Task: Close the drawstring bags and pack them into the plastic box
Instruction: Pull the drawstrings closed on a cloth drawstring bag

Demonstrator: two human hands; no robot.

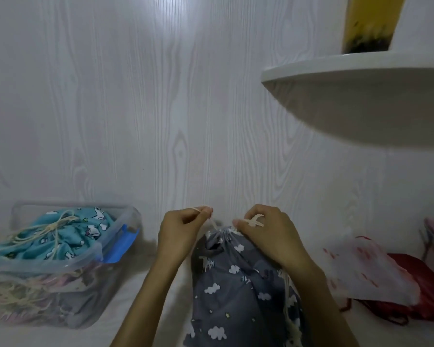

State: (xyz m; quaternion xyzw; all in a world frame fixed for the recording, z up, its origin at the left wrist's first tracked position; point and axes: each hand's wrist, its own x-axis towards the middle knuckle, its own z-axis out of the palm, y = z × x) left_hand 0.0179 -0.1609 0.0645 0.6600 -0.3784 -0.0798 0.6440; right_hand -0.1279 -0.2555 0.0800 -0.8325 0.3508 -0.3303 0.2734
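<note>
A grey drawstring bag (238,291) printed with white clouds lies in front of me, its mouth gathered tight at the far end. My left hand (181,234) pinches one cream cord above and to the left of the mouth. My right hand (263,234) pinches the other cord beside the mouth, with the cord looped over a finger. At the left stands the clear plastic box (122,237) with a blue latch. A teal unicorn-print bag (60,236) lies on top inside it, cords tied, above other bags.
A white and red patterned bag (368,274) lies on a red bag (426,294) at the right. A curved white shelf (361,71) juts from the wall at upper right, with a yellow container (371,23) on it. The white wood-grain wall stands close behind.
</note>
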